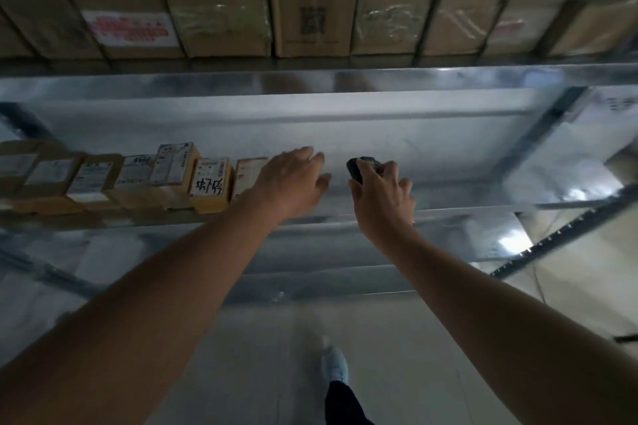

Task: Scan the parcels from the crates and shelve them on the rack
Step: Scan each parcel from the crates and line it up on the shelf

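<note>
Seven small parcels (211,179) stood in a row on the middle shelf (448,162) of the rack, all to the left of my left hand (293,179). That hand lay flat, fingers straight and apart, holding nothing; whether it touched the nearest parcel (249,173), just beside its wrist, I could not tell. My right hand (381,198) was clamped round the scanner (359,169), thumb on its near side, the dark head poking out beyond my knuckles toward the back of the shelf.

I judged the step to be seating the newest parcel at the row's end. Doing it well would mean pressing it flush against its neighbour, label outward, without tipping the tall, narrow boxes leftward like dominoes, and keeping the scanner clear of the row.

The parcels were tan cardboard, squarish and upright, with white printed labels; one bore bold handwritten marks. The shelf was galvanised sheet steel, smooth, dully reflective and likely slippery under cardboard. Above my grip, larger cartons (312,10) sat shoulder to shoulder, some bound in glossy clear tape.
</note>
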A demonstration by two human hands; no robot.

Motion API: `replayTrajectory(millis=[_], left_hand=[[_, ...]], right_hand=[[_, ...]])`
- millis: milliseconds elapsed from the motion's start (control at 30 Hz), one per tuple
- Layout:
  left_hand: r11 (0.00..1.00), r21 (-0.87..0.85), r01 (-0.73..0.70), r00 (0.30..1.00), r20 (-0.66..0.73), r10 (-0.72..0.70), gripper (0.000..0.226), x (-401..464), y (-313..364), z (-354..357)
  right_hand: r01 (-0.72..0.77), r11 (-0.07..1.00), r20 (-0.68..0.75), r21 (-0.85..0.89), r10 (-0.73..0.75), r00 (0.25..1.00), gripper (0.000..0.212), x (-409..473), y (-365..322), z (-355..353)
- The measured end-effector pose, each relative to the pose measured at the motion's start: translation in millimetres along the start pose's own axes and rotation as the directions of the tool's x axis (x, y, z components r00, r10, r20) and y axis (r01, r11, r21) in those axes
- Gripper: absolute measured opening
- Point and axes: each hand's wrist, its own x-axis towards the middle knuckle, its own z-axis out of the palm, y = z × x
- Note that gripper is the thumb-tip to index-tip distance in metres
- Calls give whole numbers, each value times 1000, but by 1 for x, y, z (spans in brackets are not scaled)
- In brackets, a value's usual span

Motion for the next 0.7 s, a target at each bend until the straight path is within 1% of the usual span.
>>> replayTrajectory(millis=[167, 333, 500, 700], left_hand=[[995, 26, -95, 995, -18, 95, 59, -14, 58, -25], [986, 41, -164, 986, -26, 165, 61, -10, 125, -47], [974, 56, -219, 976, -11, 220, 62, 11, 208, -44], [976, 31, -216, 976, -4, 216, 57, 52, 324, -27]], right_hand=[[-56, 998, -92, -17, 54, 994, 45, -40, 45, -52], [-113, 993, -175, -37, 105, 979, 45, -62, 107, -103], [-164, 986, -218, -33, 154, 964, 44, -70, 189, -138], [-171, 985, -217, -30, 160, 963, 45, -58, 299, -176]])
